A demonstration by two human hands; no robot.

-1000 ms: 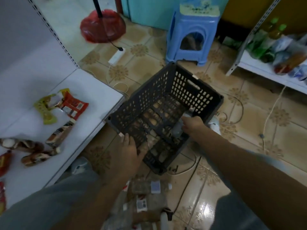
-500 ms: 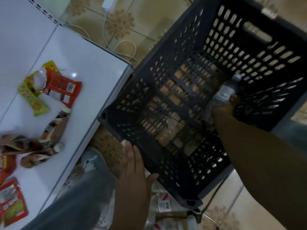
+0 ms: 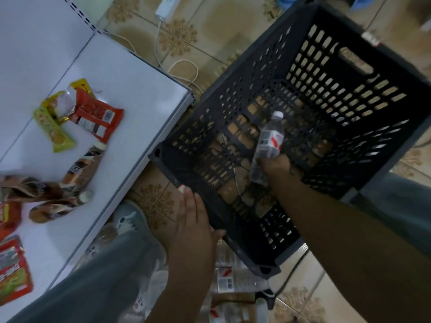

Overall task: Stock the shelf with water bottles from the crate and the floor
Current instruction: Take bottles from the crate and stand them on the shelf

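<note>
A dark slotted plastic crate [image 3: 363, 73] stands on the tiled floor beside the white shelf [image 3: 112, 73]. Inside the crate, my right hand [image 3: 276, 165] grips a clear water bottle [image 3: 269, 142] with a white cap and a red-and-white label, tilted cap away from me. My left hand [image 3: 193, 227] lies flat with fingers together against the crate's near rim, holding nothing. More water bottles [image 3: 231, 279] lie on the floor under the crate's near corner, partly hidden.
Snack packets [image 3: 93, 115] and small brown drink bottles [image 3: 79, 169] lie on the shelf's left half. A white power strip [image 3: 166, 7] and cables [image 3: 182, 71] trail over the floor behind the shelf. My grey trouser leg [image 3: 112, 271] fills the lower left.
The camera has dropped closer to the crate. My right hand has lifted the water bottle off the crate's bottom. My left hand has slid off the rim's top to its outer side.
</note>
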